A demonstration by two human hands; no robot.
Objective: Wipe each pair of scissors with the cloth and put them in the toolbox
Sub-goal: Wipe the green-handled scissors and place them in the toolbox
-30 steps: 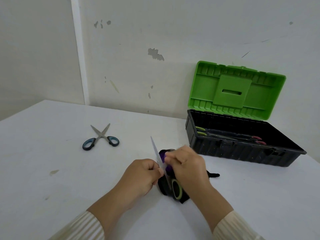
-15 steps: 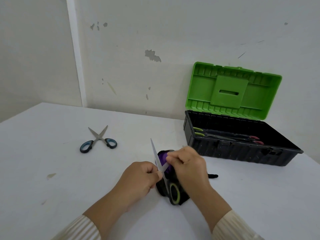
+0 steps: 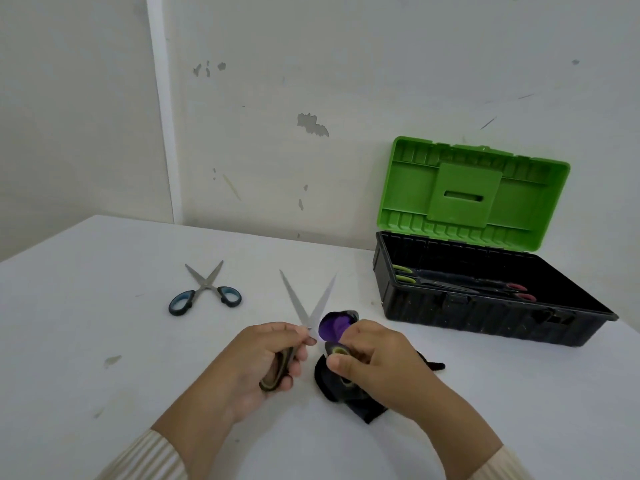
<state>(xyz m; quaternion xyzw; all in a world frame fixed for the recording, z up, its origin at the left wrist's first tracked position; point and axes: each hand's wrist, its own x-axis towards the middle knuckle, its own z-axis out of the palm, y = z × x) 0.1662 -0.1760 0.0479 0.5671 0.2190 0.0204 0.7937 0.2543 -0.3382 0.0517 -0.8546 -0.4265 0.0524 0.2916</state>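
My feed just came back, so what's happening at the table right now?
A person holds one pair of scissors with its blades spread: the left hand grips one handle, the right hand the other, together with the cloth. A blue-handled pair lies on the table. The toolbox stands open with two pairs inside.

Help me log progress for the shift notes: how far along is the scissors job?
Done: green-handled scissors and red-handled scissors lie in the open black plastic toolbox. In hand: the left hand and right hand each grip a handle of the opened olive-handled steel scissors, the purple-and-black cloth under the right. To do: the blue-handled scissors lying on the white table.
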